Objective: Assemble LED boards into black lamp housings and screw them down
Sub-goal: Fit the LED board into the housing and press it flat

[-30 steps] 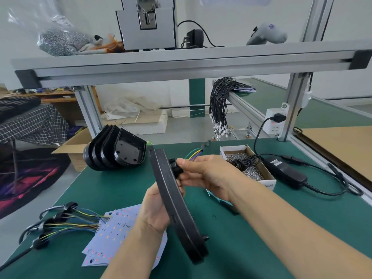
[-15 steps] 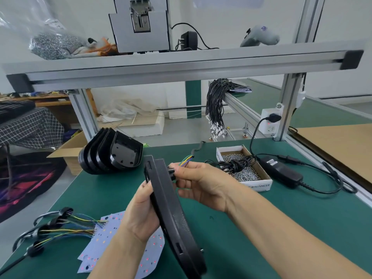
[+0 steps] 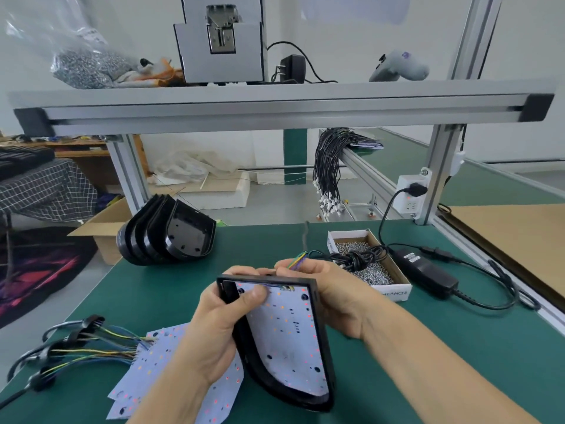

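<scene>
Both hands hold a black lamp housing above the green table, an LED board seated inside. The left hand grasps its left rim, thumb on the board; the right hand grips the top corner and coloured wires. The screw box reads "MEANCER", partly hidden.

There is a single view, from a camera worn on the person's head, looking forward and down across the green tabletop. It sits close to the work: both forearms enter from the bottom edge, and the left hand and right hand fill the lower centre with the black lamp housing between them. The wide-angle lens bends the aluminium shelf rail that crosses the upper part of the frame. Above that rail the view reaches the shelf top; below it, the floor and room behind the workstation show. No second view shares the scene.
</scene>
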